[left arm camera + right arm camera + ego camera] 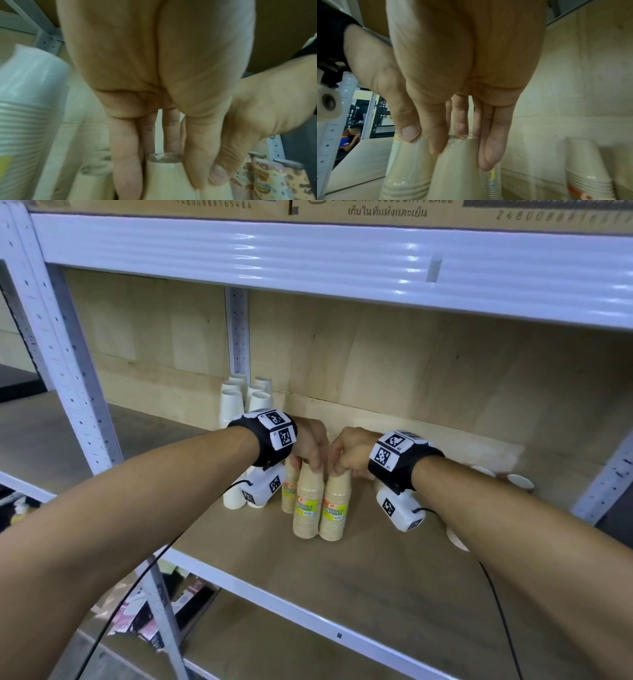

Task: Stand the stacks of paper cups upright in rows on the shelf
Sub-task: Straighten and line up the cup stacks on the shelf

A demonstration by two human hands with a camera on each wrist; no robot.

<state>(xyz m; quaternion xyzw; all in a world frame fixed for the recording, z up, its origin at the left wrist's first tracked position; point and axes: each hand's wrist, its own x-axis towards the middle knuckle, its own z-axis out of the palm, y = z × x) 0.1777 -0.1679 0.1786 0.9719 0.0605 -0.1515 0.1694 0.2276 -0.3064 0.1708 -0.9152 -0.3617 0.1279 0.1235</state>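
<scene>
Two brown paper cup stacks with yellow labels stand side by side, bottoms up, near the middle of the wooden shelf (394, 570). My left hand (310, 453) grips the top of the left stack (307, 501). My right hand (344, 460) grips the top of the right stack (336, 506), and the two hands touch. In the left wrist view my fingers (126, 155) curl round the stack's top (164, 174). The right wrist view shows fingers (491, 142) round the other stack's top (458, 169). A third brown stack (288, 491) stands just behind.
Several white cup stacks (239, 402) stand in rows at the back left, by the upright post (237, 330). Patterned cup stacks (520, 481) lie low at the right, behind my right forearm. The upper shelf beam (308, 254) hangs overhead.
</scene>
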